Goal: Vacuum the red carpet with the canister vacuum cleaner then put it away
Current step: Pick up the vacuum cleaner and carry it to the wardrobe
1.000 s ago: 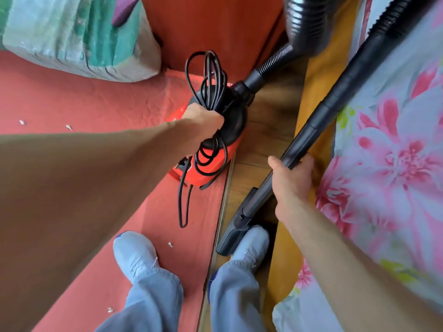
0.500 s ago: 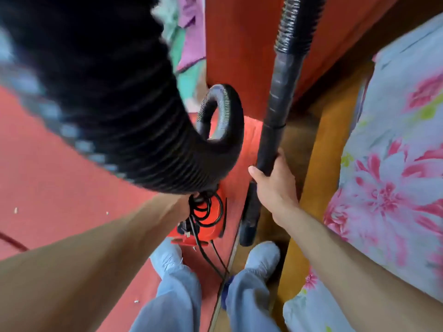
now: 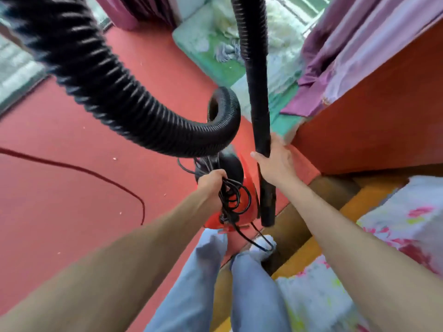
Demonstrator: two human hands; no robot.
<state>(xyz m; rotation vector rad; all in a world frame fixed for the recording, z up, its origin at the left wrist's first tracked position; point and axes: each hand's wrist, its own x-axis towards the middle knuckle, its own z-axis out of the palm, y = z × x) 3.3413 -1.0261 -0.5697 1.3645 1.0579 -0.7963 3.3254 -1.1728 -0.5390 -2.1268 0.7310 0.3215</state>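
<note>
The left hand (image 3: 212, 182) clamps the coiled cord (image 3: 230, 200) atop the red vacuum (image 3: 213, 221), which lies directly beneath it at the carpet's (image 3: 72, 188) edge; the right hand (image 3: 275, 162) wraps the near-upright tube (image 3: 260, 121) just beside; the hose (image 3: 124, 104) loops overhead.

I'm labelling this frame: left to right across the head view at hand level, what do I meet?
Dark red cord, left hand gripping coiled black cable, right hand gripping wand, floral bedspread.

Red-brown wooden cabinet (image 3: 374, 121) at right, purple cloth (image 3: 354, 51) draped over it. Floral bedding (image 3: 402, 226) borders brown wood floor (image 3: 296, 225).
</note>
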